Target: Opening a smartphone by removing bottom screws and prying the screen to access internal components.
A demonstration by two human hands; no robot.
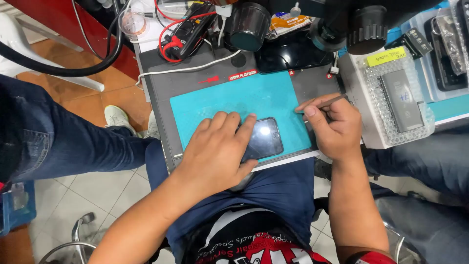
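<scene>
Teal mat (229, 100), phone (264, 138) under left hand (217, 151)

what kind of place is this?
Likely a phone repair bench: the left hand presses a dark phone on a teal work mat, with a multimeter behind.

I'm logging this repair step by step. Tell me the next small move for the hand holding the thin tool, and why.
Probably bring the thin metal tool down to the dark phone's right edge. The right hand grips it just off the phone, tip over the teal mat, while the left hand already presses the phone flat.
</scene>
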